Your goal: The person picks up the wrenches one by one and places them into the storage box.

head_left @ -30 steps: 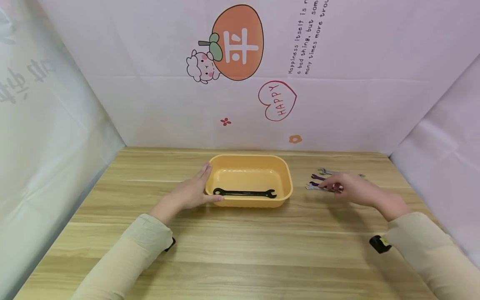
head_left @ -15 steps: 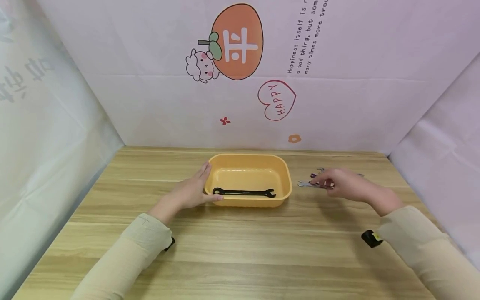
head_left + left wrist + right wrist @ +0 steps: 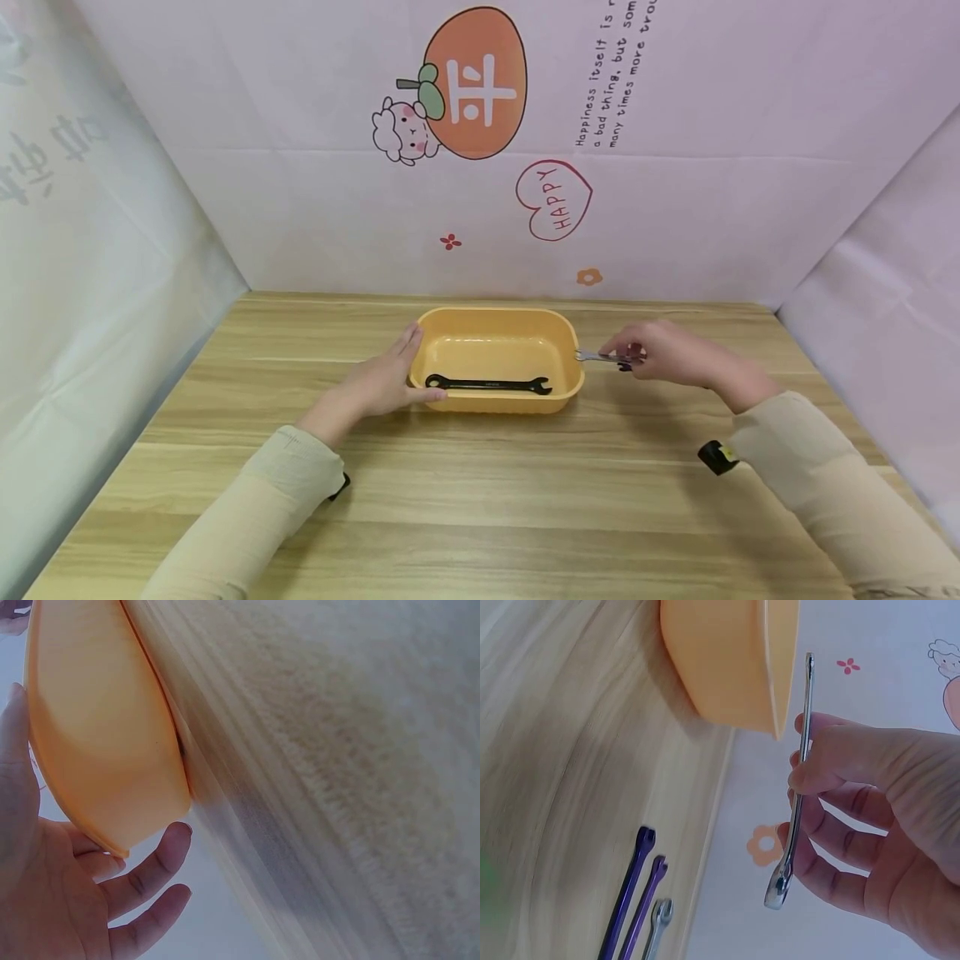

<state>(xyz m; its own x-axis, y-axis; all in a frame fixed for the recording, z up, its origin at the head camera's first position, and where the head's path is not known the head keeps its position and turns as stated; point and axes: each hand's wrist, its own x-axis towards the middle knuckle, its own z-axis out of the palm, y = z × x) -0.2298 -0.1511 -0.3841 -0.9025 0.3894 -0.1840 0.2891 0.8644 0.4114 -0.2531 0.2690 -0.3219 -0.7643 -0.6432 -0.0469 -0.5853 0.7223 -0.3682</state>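
Observation:
A yellow plastic basin [image 3: 495, 406] stands on the table, with a black combination wrench [image 3: 489, 385] lying inside along its near wall. My left hand [image 3: 378, 385] holds the basin's left end, thumb along the near rim and fingers at the side; the left wrist view shows some fingertips free of the wall. Between thumb and fingers, my right hand [image 3: 671, 354] pinches a silver wrench [image 3: 804, 761], its tip at the basin's right rim in the head view. Below it on the table lie two purple wrenches, one darker [image 3: 632, 881] and one thinner [image 3: 646, 900], and another silver wrench [image 3: 658, 930].
The wooden table [image 3: 480, 508] meets a printed white cloth [image 3: 675, 225] behind the basin, with more white cloth at both sides. A black wrist device [image 3: 717, 457] sits under the right sleeve.
My right hand has lifted the silver wrench from beside the others and brought it left and away from me to the basin's right rim. The left hand and basin have stayed put.

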